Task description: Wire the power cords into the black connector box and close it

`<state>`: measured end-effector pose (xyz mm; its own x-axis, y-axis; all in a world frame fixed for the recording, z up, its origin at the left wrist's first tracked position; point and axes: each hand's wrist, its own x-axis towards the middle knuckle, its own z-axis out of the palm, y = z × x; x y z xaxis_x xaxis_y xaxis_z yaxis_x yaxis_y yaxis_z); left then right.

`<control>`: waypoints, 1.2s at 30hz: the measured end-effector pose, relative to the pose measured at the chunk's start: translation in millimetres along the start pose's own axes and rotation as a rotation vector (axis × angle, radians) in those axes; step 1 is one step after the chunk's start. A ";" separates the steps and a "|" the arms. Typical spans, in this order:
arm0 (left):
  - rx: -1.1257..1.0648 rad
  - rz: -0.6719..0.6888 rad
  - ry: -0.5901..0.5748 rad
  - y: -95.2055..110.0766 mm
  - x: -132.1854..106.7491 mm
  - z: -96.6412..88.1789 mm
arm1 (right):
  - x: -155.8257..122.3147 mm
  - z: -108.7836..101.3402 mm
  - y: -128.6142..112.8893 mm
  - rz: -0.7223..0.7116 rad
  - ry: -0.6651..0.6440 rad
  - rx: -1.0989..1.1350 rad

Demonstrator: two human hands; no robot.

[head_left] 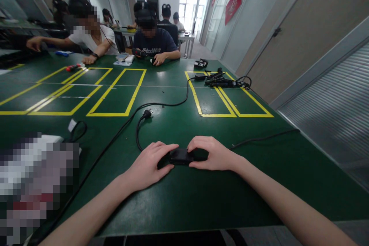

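On the near part of the green table [201, 203] lies a black power adapter [181, 156], its long side running left to right. My left hand [150, 163] grips its left end between thumb and fingers. At the right end, my right hand [211, 153] closes on it with thumb and fingertips. A short black cord ending in a power plug [147, 113] curves up from behind my left hand. From beyond my right hand a thin black cable [265, 137] runs to the table's right edge.
A long black cord [121, 128] crosses the table to a pile of black cables and devices [220, 80]. Yellow tape rectangles [108, 114] mark the surface. A blurred-out stack [43, 177] lies at left. Two people [157, 44] [92, 32] work across the table.
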<state>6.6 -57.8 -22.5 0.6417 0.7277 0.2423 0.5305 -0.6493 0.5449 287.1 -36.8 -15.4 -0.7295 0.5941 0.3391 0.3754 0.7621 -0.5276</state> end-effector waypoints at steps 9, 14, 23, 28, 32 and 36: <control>-0.005 0.005 0.010 0.3 -0.1 -0.2 | 1.9 1.0 -2.6 0.015 -0.024 -0.030; 0.002 0.015 -0.002 -0.4 0.4 0.8 | -0.4 1.7 -1.0 -0.029 -0.039 -0.057; -0.050 0.038 0.015 -2.9 0.6 1.3 | -1.9 2.9 -1.6 -0.036 -0.031 -0.049; -0.035 0.045 0.016 -1.5 2.8 1.6 | -0.7 1.9 -7.9 0.037 -0.130 -0.140; -0.015 0.041 0.031 -1.1 5.0 4.3 | -0.1 3.8 -9.6 0.068 -0.140 -0.186; 0.047 0.030 -0.001 -0.6 8.8 5.4 | 0.3 6.4 -6.0 0.043 -0.110 -0.170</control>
<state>15.0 -52.2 -25.0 0.6581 0.7078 0.2568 0.5369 -0.6803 0.4990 281.0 -42.9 -17.1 -0.7650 0.6026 0.2272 0.4919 0.7744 -0.3979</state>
